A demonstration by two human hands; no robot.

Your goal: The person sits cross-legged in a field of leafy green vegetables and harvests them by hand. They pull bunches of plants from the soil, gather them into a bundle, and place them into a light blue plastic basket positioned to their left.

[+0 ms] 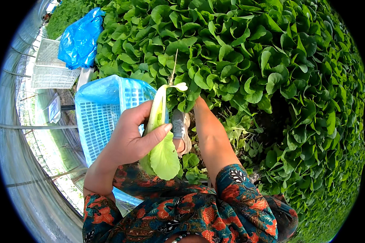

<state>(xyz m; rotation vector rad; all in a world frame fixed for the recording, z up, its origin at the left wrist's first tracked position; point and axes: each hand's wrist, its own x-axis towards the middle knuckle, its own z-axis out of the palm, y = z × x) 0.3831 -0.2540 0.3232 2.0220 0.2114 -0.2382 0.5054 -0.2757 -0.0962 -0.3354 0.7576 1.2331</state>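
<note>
In my left hand (130,138) is an uprooted leafy green plant (156,114). My thumb and fingers close around its pale stalk. Its thin root points up and away, and a broad light-green leaf hangs toward me. My right forearm (211,136) reaches down into the standing greens (225,66), where leaves cover the hand. What that hand grips cannot be made out. Close beside my left hand stands a plastic crate (97,121) with a blue plastic bag lining over it.
A white basket crate (53,76) with a crumpled blue plastic bag (80,38) stands at upper left. Clear plastic sheeting (36,182) on poles borders the left side. My shoe (179,127) is on the soil between my arms. Loose leaves (238,130) lie right of my forearm.
</note>
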